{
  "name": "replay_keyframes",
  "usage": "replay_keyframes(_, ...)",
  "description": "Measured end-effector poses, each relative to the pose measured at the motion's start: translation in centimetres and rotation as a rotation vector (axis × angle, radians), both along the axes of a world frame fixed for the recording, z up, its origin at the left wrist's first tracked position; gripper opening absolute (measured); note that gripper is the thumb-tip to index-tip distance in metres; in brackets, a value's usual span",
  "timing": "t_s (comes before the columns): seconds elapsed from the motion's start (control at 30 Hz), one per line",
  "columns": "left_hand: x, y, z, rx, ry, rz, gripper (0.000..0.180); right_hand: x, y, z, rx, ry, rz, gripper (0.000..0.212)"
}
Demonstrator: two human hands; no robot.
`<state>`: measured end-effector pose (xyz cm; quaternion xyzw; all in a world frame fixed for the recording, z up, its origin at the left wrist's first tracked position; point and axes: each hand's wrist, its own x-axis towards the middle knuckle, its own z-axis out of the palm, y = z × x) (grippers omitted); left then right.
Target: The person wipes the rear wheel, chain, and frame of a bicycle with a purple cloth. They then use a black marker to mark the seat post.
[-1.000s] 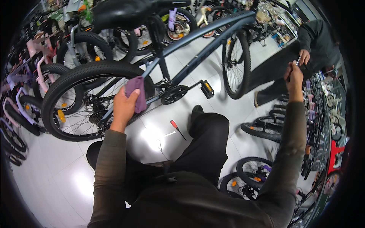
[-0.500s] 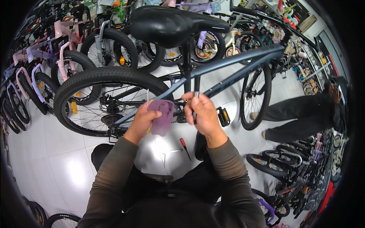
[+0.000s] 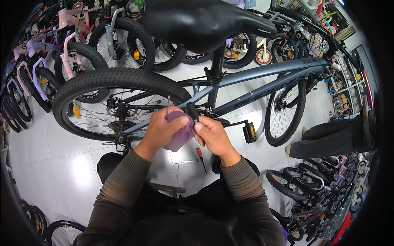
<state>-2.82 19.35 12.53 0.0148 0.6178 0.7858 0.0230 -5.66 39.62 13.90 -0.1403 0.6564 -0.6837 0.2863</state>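
Observation:
My left hand [image 3: 162, 129] is closed around a crumpled purple cloth [image 3: 179, 139]. A thin metal rod [image 3: 168, 107] sticks up from the same hand; its lower part is hidden. Close beside it, my right hand [image 3: 213, 135] pinches the silvery end of a short black cylinder [image 3: 191, 110], whose exact kind I cannot make out. The cylinder leans up and left, next to the cloth. Beyond both hands stands a blue-grey bicycle [image 3: 246, 80] with its black saddle [image 3: 201, 22] above and its rear wheel [image 3: 119, 78] to the left.
On the pale floor lie a red-handled screwdriver [image 3: 200, 158], a wrench [image 3: 189, 161] and a thin bent metal tool [image 3: 177, 172]. The bike's pedal [image 3: 248, 132] juts out right of my hands. Parked bicycles line the left, back and lower right. A person's dark-trousered legs [image 3: 332, 139] are at right.
My right hand has moved left and down to the cloth, and the cylinder's black end now points up instead of its silvery one. The view has shifted, so the bike appears farther right.

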Motion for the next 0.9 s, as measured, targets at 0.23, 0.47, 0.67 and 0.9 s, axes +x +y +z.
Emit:
replay_keyframes(0.23, 1.1, -0.4, 0.7, -0.060, -0.005, -0.037, 0.030, 0.6, 0.1, 2.0, 0.377, 0.422, 0.107, 0.025)
replay_keyframes(0.47, 1.6, -0.9, -0.3, -0.014, -0.047, -0.077, 0.023, 0.6, 0.0, 1.1, 0.337, 0.702, -0.012, 0.024)
replay_keyframes(0.67, 1.2, -0.8, -0.6, 0.041, -0.035, -0.174, 0.025, 0.0, 0.8, 0.5, -0.328, -0.029, -0.325, 0.027)
replay_keyframes(0.9, 2.0, 0.4, 0.2, -0.004, -0.038, -0.252, 0.032, 0.1, 0.5, -0.2, -0.464, -0.058, -0.313, 0.022)
